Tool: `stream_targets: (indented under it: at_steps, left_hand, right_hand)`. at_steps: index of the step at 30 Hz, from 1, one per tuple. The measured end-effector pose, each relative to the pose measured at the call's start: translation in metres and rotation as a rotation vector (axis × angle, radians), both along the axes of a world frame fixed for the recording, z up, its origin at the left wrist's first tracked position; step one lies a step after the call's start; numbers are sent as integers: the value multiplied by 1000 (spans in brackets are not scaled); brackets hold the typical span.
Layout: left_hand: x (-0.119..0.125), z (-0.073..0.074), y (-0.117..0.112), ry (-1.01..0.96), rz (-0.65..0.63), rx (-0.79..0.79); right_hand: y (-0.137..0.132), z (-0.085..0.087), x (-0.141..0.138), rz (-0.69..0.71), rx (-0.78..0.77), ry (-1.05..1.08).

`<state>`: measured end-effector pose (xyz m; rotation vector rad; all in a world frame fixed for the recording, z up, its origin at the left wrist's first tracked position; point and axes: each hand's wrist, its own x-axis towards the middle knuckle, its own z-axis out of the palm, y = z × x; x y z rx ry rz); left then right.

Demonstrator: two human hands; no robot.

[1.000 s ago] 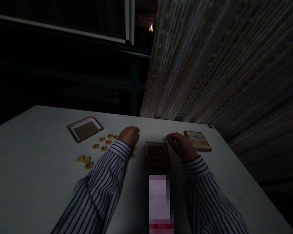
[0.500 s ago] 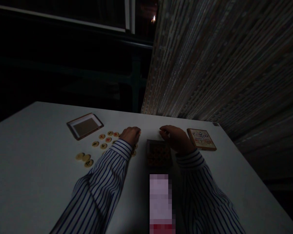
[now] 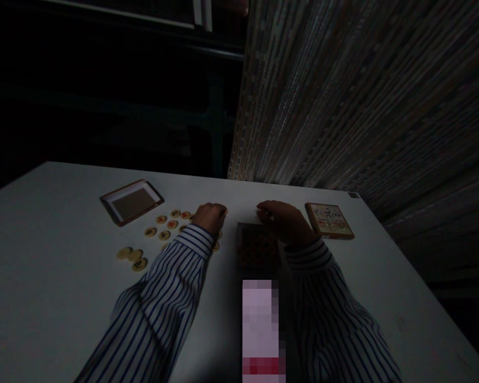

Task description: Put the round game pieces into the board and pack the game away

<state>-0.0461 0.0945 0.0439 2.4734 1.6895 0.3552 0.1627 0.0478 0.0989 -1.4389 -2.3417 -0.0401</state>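
A dim white table (image 3: 43,298) holds several round pale game discs (image 3: 163,234) with red or black marks. My left hand (image 3: 209,217) rests curled on the table among the discs, fingers bent down; what lies under it is hidden. A small dark box (image 3: 257,250) filled with discs stands between my hands. My right hand (image 3: 284,221) hovers over the box's far edge, fingers curled as in a pinch; I cannot make out what it holds. Both arms wear striped sleeves.
An open shallow box lid (image 3: 131,201) lies at the back left. A printed card or booklet (image 3: 329,219) lies at the right. A woven blind or wall (image 3: 363,96) rises behind the table. Three loose discs (image 3: 132,257) sit at the left.
My right hand has moved left from beside the printed card to the far edge of the box. The left hand has stayed put. The view has tilted slightly.
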Motion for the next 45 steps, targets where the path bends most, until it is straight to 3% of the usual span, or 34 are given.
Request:
stream_targets:
  at_steps: [11, 18, 26, 33, 39, 45]
  left_hand:
    - [1, -3, 0, 61, 17, 51]
    - [-1, 0, 0, -33, 33, 57]
    - [-2, 26, -10, -265, 3, 90]
    - [3, 51, -24, -420, -106, 96]
    - [8, 67, -39, -450, -208, 66]
    - [15, 75, -51, -445, -283, 101]
  right_hand:
    - [-1, -1, -1, 1, 21, -21]
    - [0, -2, 0, -11, 22, -37]
    - [-3, 1, -2, -20, 4, -23]
    - [-5, 5, -2, 4, -42, 50]
    - [-8, 12, -3, 73, -130, 251]
    - [-8, 9, -7, 87, -222, 589]
